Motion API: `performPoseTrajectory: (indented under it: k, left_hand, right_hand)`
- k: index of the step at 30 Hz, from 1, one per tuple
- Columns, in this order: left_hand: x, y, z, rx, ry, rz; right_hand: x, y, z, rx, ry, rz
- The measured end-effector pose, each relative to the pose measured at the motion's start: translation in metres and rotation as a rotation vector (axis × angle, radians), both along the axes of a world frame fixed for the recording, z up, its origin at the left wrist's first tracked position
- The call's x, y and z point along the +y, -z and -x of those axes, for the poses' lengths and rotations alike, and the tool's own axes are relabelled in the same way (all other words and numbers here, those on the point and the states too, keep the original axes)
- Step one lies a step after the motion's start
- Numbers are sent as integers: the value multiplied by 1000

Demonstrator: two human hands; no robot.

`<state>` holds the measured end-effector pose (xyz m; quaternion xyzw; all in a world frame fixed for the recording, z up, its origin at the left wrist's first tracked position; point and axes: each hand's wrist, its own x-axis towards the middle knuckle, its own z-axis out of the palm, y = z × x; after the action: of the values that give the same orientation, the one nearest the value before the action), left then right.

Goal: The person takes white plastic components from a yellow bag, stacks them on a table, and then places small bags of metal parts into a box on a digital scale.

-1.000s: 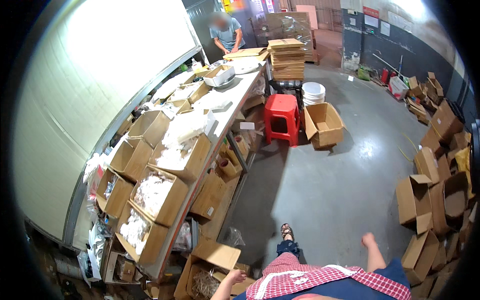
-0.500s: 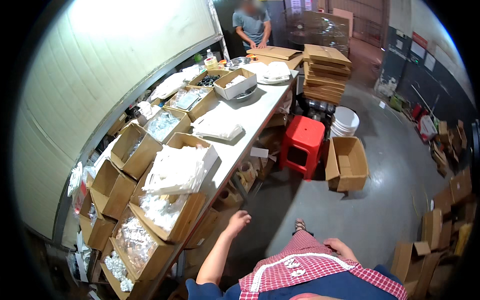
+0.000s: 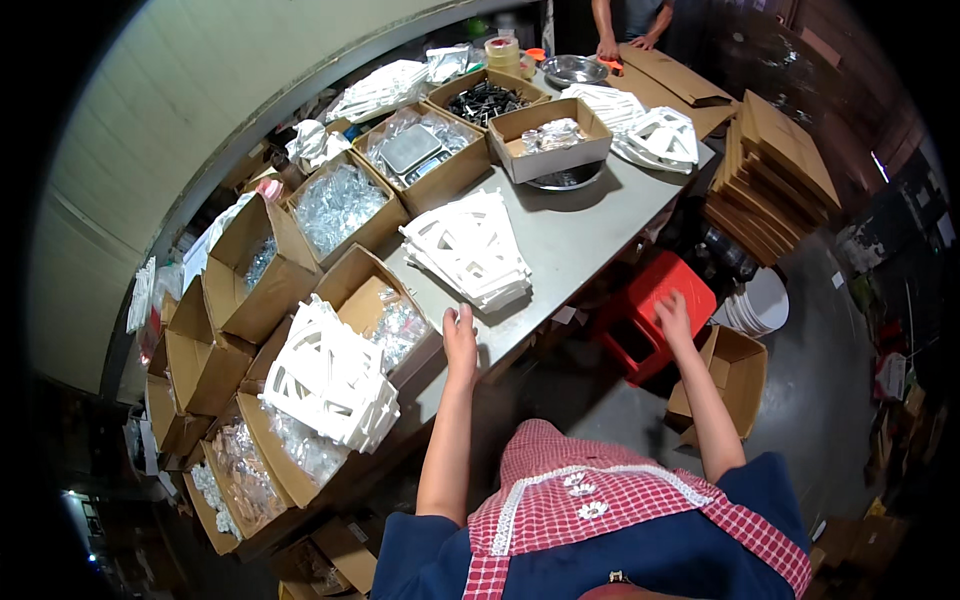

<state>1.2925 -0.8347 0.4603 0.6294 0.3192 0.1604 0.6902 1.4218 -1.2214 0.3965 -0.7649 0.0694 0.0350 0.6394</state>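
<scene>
L hand (image 3: pixel 461 342) at worktop's (image 3: pixel 575 235) front edge: grip apart, nothing held. Just beside it, white plastic stack (image 3: pixel 470 250) lies on worktop nr front edge, abt midway along; can't tell if fingers touch it. Open carton (image 3: pixel 421 357) w/ small clear bags sits along same edge, L of that hand.

R hand (image 3: pixel 675 312) is out past front edge, over red stool (image 3: pixel 648 280): grip apart, nothing held; contact w/ stool unclear.

2nd white stack (image 3: pixel 335 380) lies tilted on cartons twd worktop's L end. White pile (image 3: pixel 655 137) nr far R corner; just L of it, shallow box (image 3: pixel 565 157) on metal bowl (image 3: pixel 570 181). Small scale (image 3: pixel 410 148) on clear bags in a carton twd back edge. Co-worker's hands (image 3: pixel 607 48) at flat cardboard (image 3: pixel 675 75), worktop's far end.
</scene>
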Motion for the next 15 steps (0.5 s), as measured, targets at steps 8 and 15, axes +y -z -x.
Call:
performPoseTrajectory:
  k: [8,15]
  left_hand:
    - [31,24,-100,-406,-56,571]
    - [44,28,-107,-432,-81,776]
  right_hand:
    - [225,-39,-112,75,-463,-29]
    - [280,-34,-122,142,-715,-235]
